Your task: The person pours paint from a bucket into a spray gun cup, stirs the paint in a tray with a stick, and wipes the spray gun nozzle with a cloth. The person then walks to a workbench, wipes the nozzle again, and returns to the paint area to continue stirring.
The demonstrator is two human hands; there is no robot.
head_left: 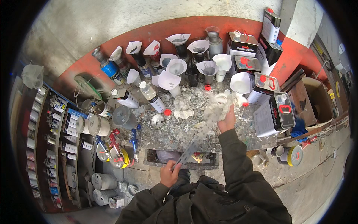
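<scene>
Down by the front edge of the workbench, my left hand [169, 174] is closed around the lower end of a grey perforated paint stirring stick [190, 150]. The stick slants up and to the right over the bench. My right hand [228, 120] grips a crumpled white rag [220, 106], which bunches around the stick's far end and hides it; the rag is partly blurred. Another crumpled white rag [182, 107] lies left of it on the paint-spattered bench top [169, 136]. An open round tin [157, 121] stands nearby, close to a red cap [167, 112].
Paint cups with white paper filters [169, 81] crowd the back. Metal solvent cans [274, 114] line the right side, with a cardboard box [317, 100] beyond. Spray guns [115, 143] hang at the bench's left edge. An open drawer [156, 156] sits below; shelves of tins [52, 149] stand left.
</scene>
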